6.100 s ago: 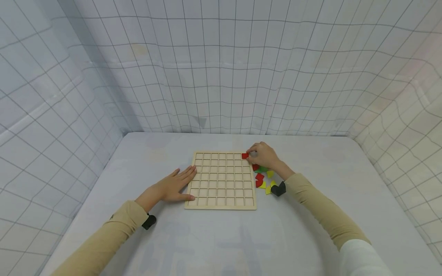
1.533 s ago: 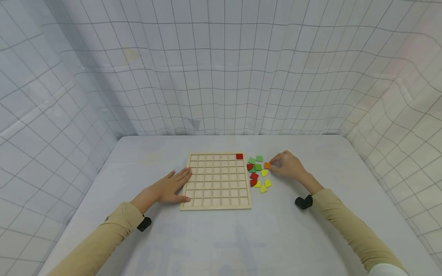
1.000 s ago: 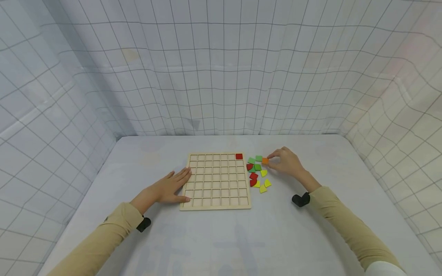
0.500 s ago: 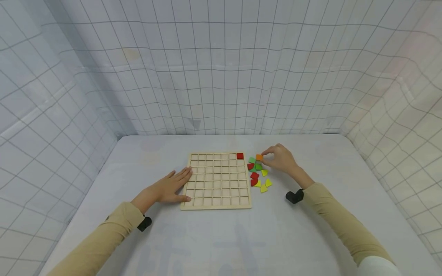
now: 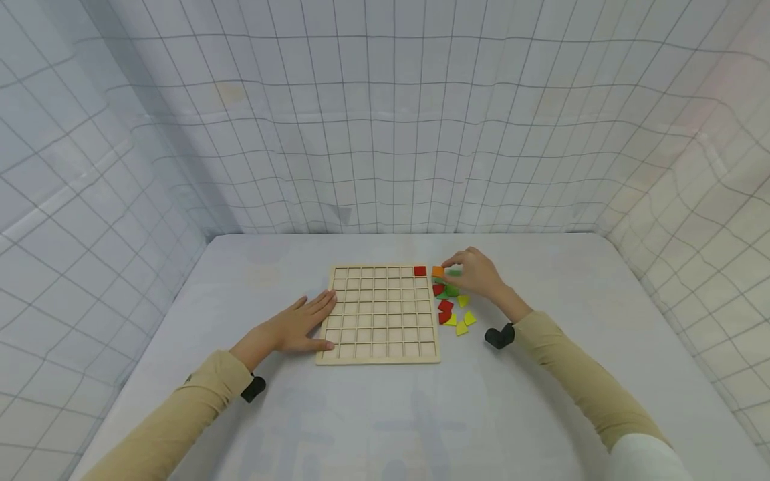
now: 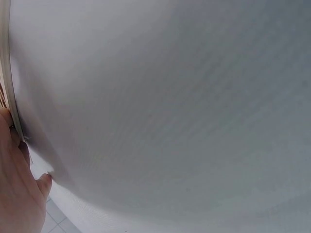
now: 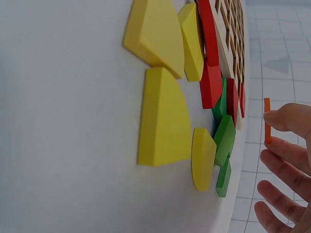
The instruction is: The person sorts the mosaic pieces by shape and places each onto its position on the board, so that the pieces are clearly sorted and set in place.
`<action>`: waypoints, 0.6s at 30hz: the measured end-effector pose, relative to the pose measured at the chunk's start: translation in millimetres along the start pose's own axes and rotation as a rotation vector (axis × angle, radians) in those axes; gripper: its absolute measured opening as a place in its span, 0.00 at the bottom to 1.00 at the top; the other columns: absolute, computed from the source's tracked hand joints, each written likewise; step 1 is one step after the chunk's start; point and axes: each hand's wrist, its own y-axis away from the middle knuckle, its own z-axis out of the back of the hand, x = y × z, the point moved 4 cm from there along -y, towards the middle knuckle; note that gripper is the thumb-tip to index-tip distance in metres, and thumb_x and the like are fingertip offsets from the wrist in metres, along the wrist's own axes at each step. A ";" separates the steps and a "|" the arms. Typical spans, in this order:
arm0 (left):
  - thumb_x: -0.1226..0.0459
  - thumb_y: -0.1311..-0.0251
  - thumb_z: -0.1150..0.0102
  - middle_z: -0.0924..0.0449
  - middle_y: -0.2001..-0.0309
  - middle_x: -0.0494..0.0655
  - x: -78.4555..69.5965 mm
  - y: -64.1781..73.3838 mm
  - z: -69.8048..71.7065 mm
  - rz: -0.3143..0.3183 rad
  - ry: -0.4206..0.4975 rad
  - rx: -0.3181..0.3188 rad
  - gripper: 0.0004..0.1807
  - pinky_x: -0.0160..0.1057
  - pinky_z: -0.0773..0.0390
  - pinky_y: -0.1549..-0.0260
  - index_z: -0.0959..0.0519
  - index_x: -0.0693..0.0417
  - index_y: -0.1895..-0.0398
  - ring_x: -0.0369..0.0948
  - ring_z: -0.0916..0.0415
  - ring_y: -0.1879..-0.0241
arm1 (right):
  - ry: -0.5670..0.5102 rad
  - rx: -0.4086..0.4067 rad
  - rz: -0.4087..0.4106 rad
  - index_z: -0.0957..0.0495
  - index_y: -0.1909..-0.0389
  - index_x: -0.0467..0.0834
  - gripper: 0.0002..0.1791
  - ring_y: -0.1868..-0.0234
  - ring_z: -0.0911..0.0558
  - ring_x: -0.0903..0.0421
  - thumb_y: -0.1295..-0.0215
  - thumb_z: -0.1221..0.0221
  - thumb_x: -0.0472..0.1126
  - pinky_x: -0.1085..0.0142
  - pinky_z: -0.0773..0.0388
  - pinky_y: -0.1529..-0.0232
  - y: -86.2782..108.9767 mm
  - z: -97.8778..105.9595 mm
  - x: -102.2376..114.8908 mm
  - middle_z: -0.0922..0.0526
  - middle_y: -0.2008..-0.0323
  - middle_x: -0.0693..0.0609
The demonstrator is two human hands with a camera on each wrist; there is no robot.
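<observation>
A wooden grid board (image 5: 379,361) lies on the table, with one red square tile (image 5: 420,270) in its far right cell. My left hand (image 5: 297,326) rests with straight fingers over the board's left edge; the left wrist view shows that hand (image 6: 22,179) at the board's side. Between thumb and fingertips my right hand (image 5: 478,272) pinches an orange tile (image 5: 438,271), just off the board's far right corner. In the right wrist view the orange tile (image 7: 267,121) stands edge-on, raised above the other pieces.
Right of the board lie loose pieces: several yellow pieces (image 7: 165,121), red pieces (image 5: 445,305) and green tiles (image 7: 224,141). Some overlap one another. White gridded cloth (image 5: 385,133) hangs behind and beside the white table (image 5: 385,427).
My right hand first set the red tile in the corner cell, then took the orange tile and carried it left and away from me toward the board. The left hand stays on the board.
</observation>
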 end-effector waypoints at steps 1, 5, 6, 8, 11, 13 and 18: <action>0.33 0.40 0.53 0.66 0.22 0.56 -0.1 0.3 0.1 0.004 0.000 0.004 0.55 0.62 0.58 0.28 0.60 0.60 0.24 0.52 0.65 0.23 | -0.005 0.002 0.004 0.14 0.59 0.42 0.15 0.55 0.23 0.49 0.43 0.34 0.48 0.55 0.22 0.54 -1.6 -0.8 1.4 0.13 0.59 0.47; 0.34 0.40 0.52 0.65 0.22 0.57 -0.7 1.5 1.0 -0.004 0.010 -0.002 0.55 0.63 0.58 0.29 0.59 0.61 0.24 0.54 0.64 0.23 | -0.021 0.011 0.021 0.13 0.61 0.42 0.16 0.57 0.23 0.50 0.44 0.33 0.49 0.57 0.22 0.57 -7.8 -4.6 6.3 0.13 0.60 0.47; 0.34 0.40 0.52 0.65 0.22 0.57 -0.7 1.8 1.2 -0.004 0.010 0.001 0.55 0.63 0.58 0.29 0.59 0.61 0.24 0.54 0.64 0.23 | -0.027 0.012 0.023 0.13 0.61 0.42 0.16 0.57 0.23 0.50 0.44 0.33 0.49 0.57 0.21 0.57 -9.1 -5.2 7.6 0.13 0.60 0.47; 0.35 0.39 0.52 0.65 0.22 0.57 -1.1 2.1 1.8 -0.010 0.010 -0.002 0.54 0.63 0.58 0.29 0.58 0.61 0.24 0.54 0.64 0.23 | -0.040 0.016 0.022 0.13 0.61 0.42 0.17 0.57 0.23 0.50 0.45 0.32 0.50 0.57 0.21 0.57 -11.6 -6.9 9.8 0.13 0.60 0.47; 0.35 0.39 0.52 0.65 0.23 0.58 -1.8 2.4 2.6 -0.012 0.015 -0.002 0.54 0.63 0.57 0.29 0.58 0.61 0.24 0.54 0.64 0.23 | -0.057 0.033 0.013 0.13 0.60 0.42 0.17 0.55 0.23 0.49 0.45 0.32 0.50 0.56 0.21 0.55 -14.4 -9.1 12.7 0.13 0.59 0.47; 0.35 0.39 0.51 0.64 0.23 0.58 -1.9 2.5 2.9 -0.012 0.014 -0.004 0.54 0.63 0.57 0.29 0.58 0.62 0.24 0.54 0.64 0.23 | -0.067 0.045 0.005 0.13 0.59 0.43 0.17 0.55 0.23 0.49 0.45 0.33 0.50 0.56 0.21 0.55 -16.5 -11.3 14.2 0.13 0.58 0.47; 0.35 0.39 0.52 0.64 0.23 0.57 -0.6 2.3 2.6 -0.010 -0.005 -0.001 0.54 0.63 0.56 0.29 0.58 0.61 0.24 0.54 0.63 0.23 | -0.086 0.064 0.002 0.13 0.59 0.44 0.16 0.56 0.23 0.51 0.43 0.35 0.49 0.58 0.21 0.58 -20.4 -16.8 17.0 0.14 0.57 0.48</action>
